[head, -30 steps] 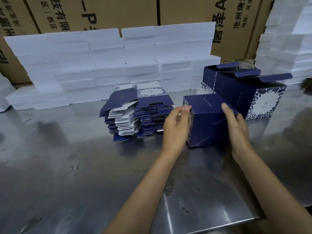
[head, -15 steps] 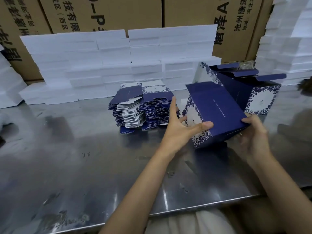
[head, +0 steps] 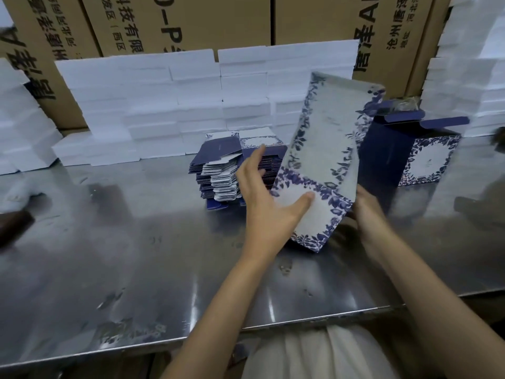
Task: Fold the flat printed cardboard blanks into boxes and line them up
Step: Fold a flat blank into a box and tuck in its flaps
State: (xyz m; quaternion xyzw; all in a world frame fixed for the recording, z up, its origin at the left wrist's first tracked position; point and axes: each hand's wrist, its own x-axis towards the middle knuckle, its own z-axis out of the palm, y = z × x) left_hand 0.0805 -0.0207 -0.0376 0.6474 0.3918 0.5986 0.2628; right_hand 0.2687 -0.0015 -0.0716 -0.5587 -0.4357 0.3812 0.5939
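The folded box (head: 325,149), navy with white panels framed in blue leaves, is tilted up on end over the steel table (head: 136,255), its white faces turned to me. My left hand (head: 262,203) lies against its left side with straight, spread fingers and the thumb pressing on the lower white face. My right hand (head: 369,214), blurred, grips the box's lower right edge, fingers hidden behind it. A stack of flat blanks (head: 218,170) sits just left of the box. Finished open-topped boxes (head: 426,157) stand to its right.
White blocks (head: 191,105) are stacked in a wall along the table's back, with more piles at the left (head: 19,132) and right (head: 470,77). Brown printed cartons (head: 218,20) rise behind them. A dark object (head: 13,225) lies at the table's left edge.
The box went from standing on the table to being lifted and turned, so its white floral faces now point at me. Both hands moved with it.
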